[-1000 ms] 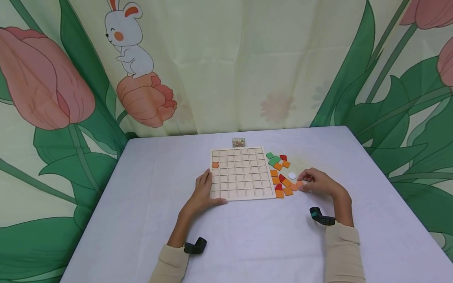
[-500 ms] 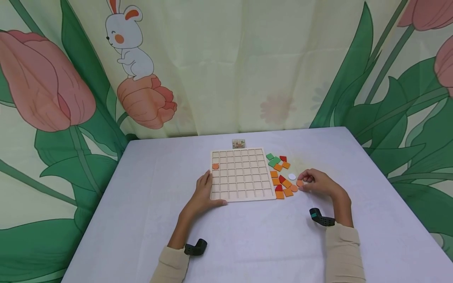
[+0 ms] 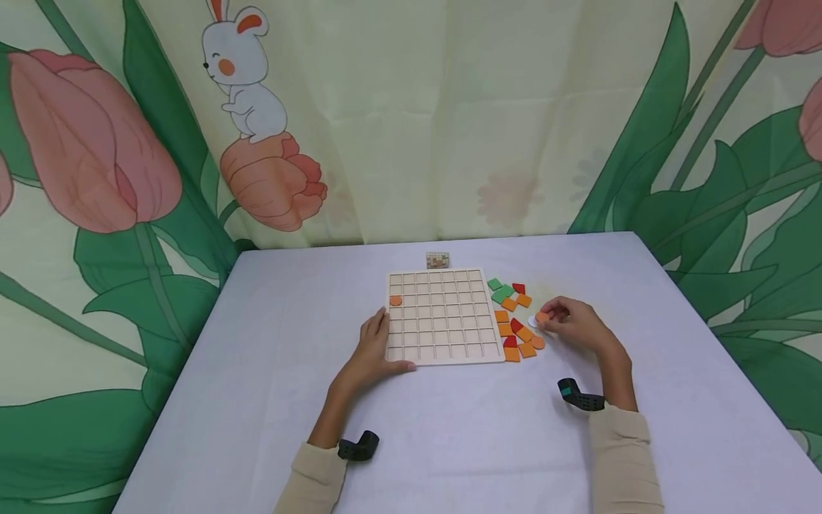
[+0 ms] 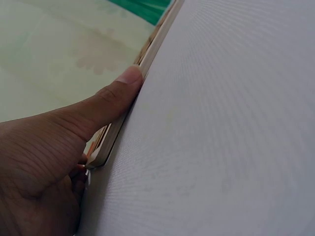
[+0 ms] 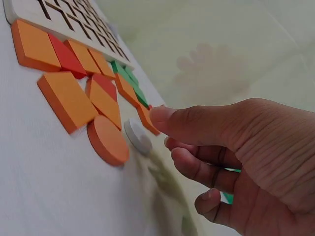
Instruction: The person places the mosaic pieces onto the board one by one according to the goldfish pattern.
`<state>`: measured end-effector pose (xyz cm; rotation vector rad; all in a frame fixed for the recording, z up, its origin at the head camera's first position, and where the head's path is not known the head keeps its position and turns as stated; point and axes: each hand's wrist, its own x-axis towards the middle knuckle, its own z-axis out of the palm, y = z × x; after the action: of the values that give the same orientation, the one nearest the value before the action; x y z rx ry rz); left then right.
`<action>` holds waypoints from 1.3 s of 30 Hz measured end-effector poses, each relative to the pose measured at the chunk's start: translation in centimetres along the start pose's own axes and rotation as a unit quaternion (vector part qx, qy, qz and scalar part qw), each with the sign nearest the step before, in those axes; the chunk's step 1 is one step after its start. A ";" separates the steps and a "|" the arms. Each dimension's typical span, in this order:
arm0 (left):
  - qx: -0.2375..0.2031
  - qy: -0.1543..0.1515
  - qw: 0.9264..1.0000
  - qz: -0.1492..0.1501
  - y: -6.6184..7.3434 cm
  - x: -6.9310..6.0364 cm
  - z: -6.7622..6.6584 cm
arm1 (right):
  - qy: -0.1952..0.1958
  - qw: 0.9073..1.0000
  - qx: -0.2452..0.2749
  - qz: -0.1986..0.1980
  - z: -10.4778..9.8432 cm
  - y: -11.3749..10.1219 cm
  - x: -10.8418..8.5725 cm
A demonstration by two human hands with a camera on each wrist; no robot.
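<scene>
A pale wooden grid board (image 3: 444, 320) lies flat on the table. My left hand (image 3: 369, 350) holds its near left corner, fingers along the left side and thumb (image 4: 115, 96) against the front edge. One orange disc (image 3: 395, 300) sits in a cell of the leftmost column. To the right of the board my right hand (image 3: 576, 325) pinches another orange disc (image 3: 542, 317) between thumb and fingers, above a white disc (image 5: 139, 136). The right wrist view hides the pinched disc behind the thumb. A further orange disc (image 5: 108, 141) lies on the cloth.
Several orange squares (image 3: 527, 350), red pieces (image 3: 516, 325) and green squares (image 3: 506, 290) lie scattered along the board's right side. Behind the board is a small patterned card (image 3: 438, 260). A white cloth covers the table (image 3: 475, 442), and a printed curtain (image 3: 398, 128) hangs behind.
My right hand has picked up an orange disc from beside the other one and moved it slightly away from me, over the white disc. My left hand keeps its place at the board.
</scene>
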<state>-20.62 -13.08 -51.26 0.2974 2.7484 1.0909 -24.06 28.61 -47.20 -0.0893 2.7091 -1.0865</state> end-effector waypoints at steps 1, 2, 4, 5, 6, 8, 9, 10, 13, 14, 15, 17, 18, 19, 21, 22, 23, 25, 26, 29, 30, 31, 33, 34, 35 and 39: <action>0.000 0.000 1.000 0.002 0.0 0.0 0.0 | 0.004 1.000 0.001 -0.006 0.2 -0.4 0.1; 0.002 -0.001 1.000 0.004 0.0 0.1 0.0 | 0.009 1.000 0.003 -0.012 0.5 -0.8 0.2; 0.003 -0.004 1.000 0.007 0.0 0.1 0.0 | 0.016 0.999 0.006 -0.029 1.1 -1.7 0.4; 0.003 -0.006 1.000 0.008 0.0 0.1 0.1 | 0.018 0.999 0.008 -0.038 1.4 -2.2 0.6; 0.004 -0.007 1.000 0.008 0.0 0.1 0.1 | 0.018 0.999 0.010 -0.045 1.8 -2.7 0.8; 0.003 -0.007 1.000 0.007 0.0 0.2 0.1 | 0.014 0.998 0.017 -0.063 2.6 -3.7 1.3; 0.004 -0.006 1.000 0.007 0.0 0.2 0.2 | 0.010 0.997 0.021 -0.075 3.0 -4.1 1.6; 0.004 -0.005 1.000 0.007 -0.1 0.2 0.2 | 0.004 0.996 0.028 -0.083 3.4 -4.6 1.9; 0.002 -0.005 1.000 0.007 0.0 0.4 0.3 | -0.013 0.992 0.049 -0.112 4.6 -5.8 2.6; 0.002 -0.006 1.000 0.007 0.0 0.4 0.4 | -0.017 0.991 0.053 -0.121 5.1 -6.2 2.8; 0.000 -0.006 1.000 0.007 0.1 0.4 0.4 | -0.022 0.990 0.058 -0.130 5.5 -6.6 3.1; -0.005 -0.006 1.000 0.006 0.2 0.5 0.3 | -0.030 0.987 0.059 -0.145 6.4 -7.3 3.5; -0.007 -0.006 1.000 0.006 0.3 0.5 0.3 | -0.032 0.986 0.057 -0.153 6.9 -7.6 3.7; -0.008 -0.006 1.000 0.006 0.3 0.4 0.3 | -0.036 0.985 0.056 -0.159 7.3 -7.9 3.8; -0.007 -0.008 1.000 0.006 0.4 0.4 0.3 | -0.041 0.984 0.057 -0.164 8.2 -8.6 4.1; -0.005 -0.010 1.000 0.005 0.4 0.3 0.3 | -0.042 0.984 0.053 -0.167 8.7 -8.9 4.2; -0.003 -0.011 1.000 0.006 0.4 0.3 0.3 | -0.045 0.983 0.051 -0.168 9.2 -9.3 4.2; 0.003 -0.012 1.000 0.007 0.3 0.2 0.3 | -0.048 0.982 0.049 -0.175 10.1 -10.0 4.4; 0.005 -0.012 1.000 0.007 0.3 0.2 0.3 | -0.048 0.982 0.044 -0.177 10.6 -10.4 4.4; 0.007 -0.011 1.000 0.009 0.1 0.2 0.1 | -0.051 0.981 0.041 -0.184 11.9 -11.4 4.5; 0.008 -0.011 1.000 0.010 0.0 0.2 0.1 | -0.049 0.980 0.037 -0.189 12.2 -11.7 4.6; 0.008 -0.011 1.000 0.010 0.0 0.2 0.1 | -0.047 0.979 0.031 -0.195 12.6 -12.1 4.7; 0.009 -0.012 1.000 0.010 -0.1 0.2 0.0 | -0.043 0.978 0.023 -0.205 13.3 -12.7 4.7; 0.009 -0.012 1.000 0.009 -0.1 0.2 -0.1 | -0.040 0.977 0.017 -0.209 13.6 -13.0 4.8; 0.010 -0.012 1.000 0.011 -0.1 0.1 -0.1 | -0.036 0.976 0.010 -0.213 13.9 -13.3 4.8; 0.012 -0.008 1.000 0.013 -0.2 -0.1 -0.4 | -0.029 0.975 -0.006 -0.220 15.2 -14.5 4.8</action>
<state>-20.67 -13.49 -51.11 0.3461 2.7524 1.0569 -25.67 7.14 -48.74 -0.7417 2.7097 -1.1492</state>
